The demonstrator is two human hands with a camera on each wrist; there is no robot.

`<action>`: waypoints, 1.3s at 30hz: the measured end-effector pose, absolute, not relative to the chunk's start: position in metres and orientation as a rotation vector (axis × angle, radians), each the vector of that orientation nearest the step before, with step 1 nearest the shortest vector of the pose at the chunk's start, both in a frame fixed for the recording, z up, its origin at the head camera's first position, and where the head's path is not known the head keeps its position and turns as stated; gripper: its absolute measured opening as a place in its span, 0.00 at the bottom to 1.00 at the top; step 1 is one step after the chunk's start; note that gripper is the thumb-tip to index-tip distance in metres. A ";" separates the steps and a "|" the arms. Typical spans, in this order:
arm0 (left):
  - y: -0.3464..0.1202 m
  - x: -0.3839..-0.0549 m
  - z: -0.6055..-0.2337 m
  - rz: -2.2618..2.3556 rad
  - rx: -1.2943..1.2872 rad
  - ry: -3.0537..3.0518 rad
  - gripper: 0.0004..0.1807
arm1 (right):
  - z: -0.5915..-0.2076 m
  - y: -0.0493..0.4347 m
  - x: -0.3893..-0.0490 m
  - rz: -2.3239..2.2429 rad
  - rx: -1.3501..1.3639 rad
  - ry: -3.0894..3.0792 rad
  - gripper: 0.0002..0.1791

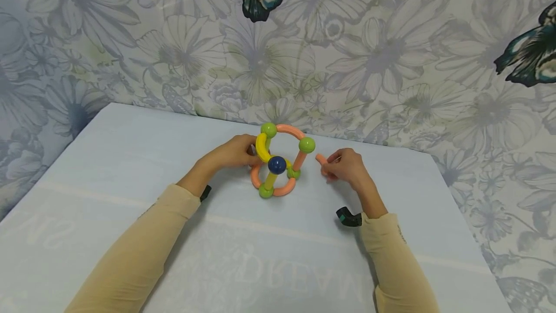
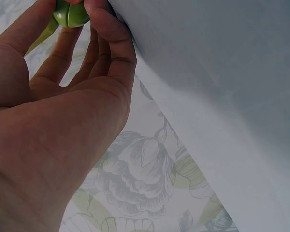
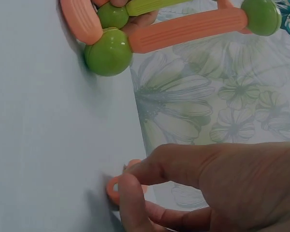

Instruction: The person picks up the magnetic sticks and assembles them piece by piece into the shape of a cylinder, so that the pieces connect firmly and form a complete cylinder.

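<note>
A toy frame of rods and balls stands upright on the table, with a dark blue ball [image 1: 277, 164], a green ball [image 1: 306, 145] and a yellow curved rod [image 1: 262, 149]. Orange curved rods [image 1: 284, 190] form part of its base. My left hand [image 1: 236, 151] holds the frame's left side; its fingertips grip a low green ball [image 2: 77, 14] in the left wrist view. To the right of the frame, my right hand [image 1: 347, 164] pinches an orange rod [image 1: 321, 159] between thumb and fingers. That rod is partly hidden behind the fingertips in the right wrist view.
The white table [image 1: 208, 250] bears faint lettering near its front. Behind its far edge rises a wall [image 1: 195, 62] with flowers and butterflies. A black wrist strap piece [image 1: 349, 217] juts out beside my right sleeve.
</note>
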State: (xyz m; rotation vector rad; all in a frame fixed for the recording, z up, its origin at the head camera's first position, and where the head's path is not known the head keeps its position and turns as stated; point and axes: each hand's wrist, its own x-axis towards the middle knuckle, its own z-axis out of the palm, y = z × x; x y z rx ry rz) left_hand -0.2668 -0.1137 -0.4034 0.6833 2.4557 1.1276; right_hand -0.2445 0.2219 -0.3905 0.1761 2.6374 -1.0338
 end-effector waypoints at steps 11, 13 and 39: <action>-0.114 -0.267 -0.404 1.146 0.713 2.431 0.17 | -0.394 0.227 -0.235 -1.220 0.112 2.475 0.21; -0.114 -0.268 -0.403 1.150 0.716 2.432 0.16 | -0.393 0.229 -0.231 -1.314 0.070 2.412 0.21; -0.115 -0.264 -0.399 1.131 0.687 2.439 0.16 | -0.349 0.191 -0.179 -1.910 -0.217 1.751 0.14</action>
